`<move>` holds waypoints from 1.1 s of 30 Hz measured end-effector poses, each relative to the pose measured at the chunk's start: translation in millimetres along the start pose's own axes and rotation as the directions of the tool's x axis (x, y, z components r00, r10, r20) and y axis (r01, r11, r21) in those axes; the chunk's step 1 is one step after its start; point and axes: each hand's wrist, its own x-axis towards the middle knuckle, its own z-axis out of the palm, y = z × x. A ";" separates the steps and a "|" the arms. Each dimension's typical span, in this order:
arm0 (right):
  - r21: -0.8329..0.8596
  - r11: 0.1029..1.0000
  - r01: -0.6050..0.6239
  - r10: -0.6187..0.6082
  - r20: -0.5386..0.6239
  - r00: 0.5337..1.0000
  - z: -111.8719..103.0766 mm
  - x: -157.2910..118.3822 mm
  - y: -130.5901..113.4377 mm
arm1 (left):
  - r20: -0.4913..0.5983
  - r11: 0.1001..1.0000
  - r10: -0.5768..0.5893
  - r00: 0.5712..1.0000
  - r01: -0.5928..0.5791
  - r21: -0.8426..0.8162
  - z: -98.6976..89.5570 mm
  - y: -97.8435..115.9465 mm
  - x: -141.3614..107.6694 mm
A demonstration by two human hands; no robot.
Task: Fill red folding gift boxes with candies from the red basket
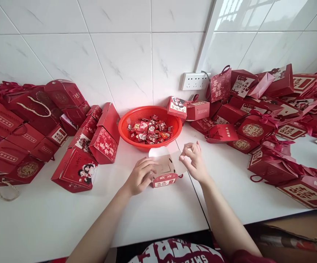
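Observation:
A small red gift box (164, 171) lies with its flaps spread on the white table, its pale inside facing up. My left hand (142, 174) is at the box's left side, with curled fingers on its edge. My right hand (193, 160) is raised just right of the box, beside its pale right flap, thumb and forefinger bent towards each other; whether anything thin is between them cannot be made out. Behind the box stands a red plastic basket (122, 126) holding several wrapped candies (150, 128).
Red boxes (77, 170) and bags (32, 106) crowd the left side. More red boxes (253, 128) are piled along the right. A power strip (195, 81) is on the tiled wall (120, 65) behind. The white table's (158, 215) front edge is near my body.

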 end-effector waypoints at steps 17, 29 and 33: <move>0.189 0.940 -0.284 0.100 0.643 0.759 13.2 -4.9 -6.0 | 0.116 0.959 -0.077 0.990 0.105 -0.263 -16.8 4.4 -1.9; 0.247 0.968 0.043 -0.196 0.637 0.745 17.0 -7.5 -9.3 | 0.253 0.993 -0.100 0.962 0.114 -0.040 -16.3 7.1 -6.4; 0.224 0.974 0.039 -0.163 0.568 0.807 22.1 -9.9 -10.3 | 0.083 0.991 -0.087 0.993 0.095 -0.090 0.1 -1.7 -6.9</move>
